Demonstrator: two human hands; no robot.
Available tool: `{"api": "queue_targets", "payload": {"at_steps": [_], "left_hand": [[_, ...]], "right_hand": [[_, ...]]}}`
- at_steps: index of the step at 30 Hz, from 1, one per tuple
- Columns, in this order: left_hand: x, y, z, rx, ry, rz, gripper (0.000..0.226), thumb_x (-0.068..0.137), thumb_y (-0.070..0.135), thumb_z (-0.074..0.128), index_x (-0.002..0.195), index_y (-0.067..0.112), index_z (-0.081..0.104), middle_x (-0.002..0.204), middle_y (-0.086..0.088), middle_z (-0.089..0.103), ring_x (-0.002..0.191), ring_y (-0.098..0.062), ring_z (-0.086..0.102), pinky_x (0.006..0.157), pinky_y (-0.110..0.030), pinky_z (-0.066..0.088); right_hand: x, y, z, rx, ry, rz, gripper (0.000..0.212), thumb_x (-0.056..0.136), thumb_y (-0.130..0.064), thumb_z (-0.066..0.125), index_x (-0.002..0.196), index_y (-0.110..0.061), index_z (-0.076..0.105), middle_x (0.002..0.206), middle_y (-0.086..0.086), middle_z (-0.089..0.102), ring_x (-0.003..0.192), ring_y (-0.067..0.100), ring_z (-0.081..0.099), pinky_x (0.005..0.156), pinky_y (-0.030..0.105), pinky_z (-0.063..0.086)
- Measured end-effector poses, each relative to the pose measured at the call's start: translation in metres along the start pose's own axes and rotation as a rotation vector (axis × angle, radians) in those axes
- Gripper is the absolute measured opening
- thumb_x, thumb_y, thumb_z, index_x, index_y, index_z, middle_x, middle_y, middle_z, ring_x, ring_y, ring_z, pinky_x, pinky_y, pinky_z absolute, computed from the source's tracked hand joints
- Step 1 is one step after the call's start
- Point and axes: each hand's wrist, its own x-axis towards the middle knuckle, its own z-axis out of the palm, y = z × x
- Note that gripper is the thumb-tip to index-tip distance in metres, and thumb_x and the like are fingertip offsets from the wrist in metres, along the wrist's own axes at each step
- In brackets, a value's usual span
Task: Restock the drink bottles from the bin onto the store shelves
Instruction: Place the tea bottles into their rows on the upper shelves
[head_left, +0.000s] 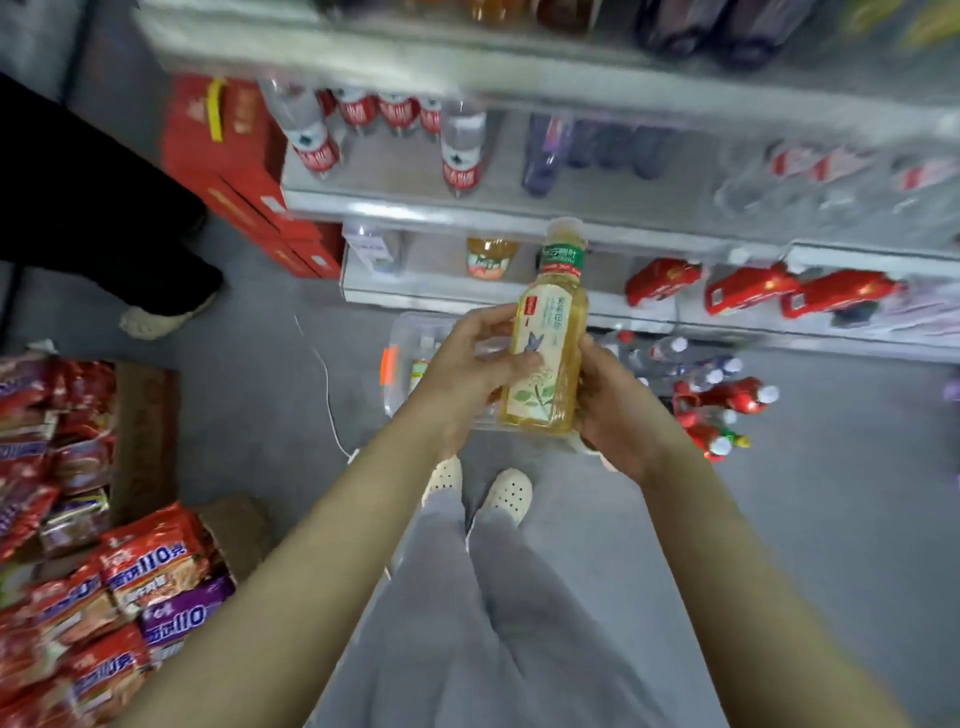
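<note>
Between the fingers of both hands, above the clear bin (400, 332) on the floor, a tea bottle (545, 364) of pale yellow drink is held nearly upright, its cap tipped a little away toward the shelves. The left hand (467, 374) grips the labelled side, its fingers (493, 322) curled round the upper label and the thumb laid across the front. The right hand (618, 415) cups the lower right side. Its thumb lies along the bottle's edge and the rest of its fingers are hidden behind the bottle, so I cannot tell how far they wrap.

Below the left fingers the bin shows at least one more bottle, though blur hides the count. Beyond the fingertips runs the bottom shelf (447, 299), with an orange-labelled bottle (491, 257) standing just left of the held bottle's cap and red packs (660, 280) farther right. Higher beyond them is a shelf of red-labelled water bottles (462, 150). Right of the right fingers, loose bottles (722, 400) lie on the floor.

The step in hand looks like carrying one bottle from bin to shelf, perhaps with the label being checked. Next comes choosing the matching row, which the blur keeps me from picking out. Then the bottle goes to a single hand, which reaches forward and stands it upright in a free gap without knocking its neighbours.
</note>
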Motion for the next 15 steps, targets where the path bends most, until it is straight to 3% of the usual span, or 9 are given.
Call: {"api": "queue_targets", "payload": {"at_steps": [4,6,9,13,15], "left_hand": [[-0.039,0.041,0.02,-0.019,-0.01,0.125,0.037,0.088,0.002,0.064,0.118,0.023,0.059,0.12,0.001,0.064,0.097,-0.018,0.068,0.074,-0.031,0.055],[-0.052,0.059,0.022,-0.045,-0.02,0.153,0.029,0.09,0.004,0.059,0.111,0.024,0.062,0.115,0.002,0.068,0.093,-0.013,0.067,0.078,-0.032,0.052],[-0.067,0.083,0.015,-0.074,-0.055,0.143,0.024,0.091,0.008,0.059,0.111,0.021,0.062,0.107,0.0,0.071,0.09,-0.016,0.065,0.08,-0.034,0.047],[-0.084,0.113,-0.003,-0.044,-0.167,0.122,0.048,0.083,0.028,0.071,0.127,0.01,0.06,0.119,-0.016,0.068,0.102,-0.031,0.064,0.085,-0.036,0.05],[-0.094,0.128,-0.011,-0.077,-0.144,0.136,0.055,0.076,0.028,0.072,0.124,0.005,0.059,0.11,-0.015,0.07,0.09,-0.026,0.067,0.077,-0.033,0.052]], "right_hand": [[-0.051,-0.035,0.017,-0.009,-0.022,-0.148,0.04,0.083,-0.037,0.064,0.117,-0.015,0.066,0.116,0.011,0.072,0.11,0.027,0.067,0.099,0.048,0.051],[-0.067,-0.048,0.027,-0.019,-0.027,-0.22,0.031,0.086,-0.029,0.068,0.114,-0.016,0.068,0.108,0.009,0.074,0.099,0.024,0.07,0.091,0.044,0.056],[-0.084,-0.066,0.046,-0.013,-0.02,-0.308,0.035,0.082,-0.026,0.07,0.115,-0.014,0.067,0.102,0.008,0.075,0.089,0.022,0.071,0.077,0.035,0.058],[-0.102,-0.08,0.079,-0.009,0.015,-0.359,0.038,0.078,-0.034,0.065,0.109,-0.013,0.069,0.099,0.009,0.076,0.088,0.023,0.071,0.078,0.038,0.058],[-0.108,-0.086,0.096,-0.024,0.014,-0.382,0.043,0.078,-0.037,0.064,0.113,-0.012,0.069,0.103,0.011,0.075,0.091,0.023,0.072,0.08,0.04,0.058]]}}
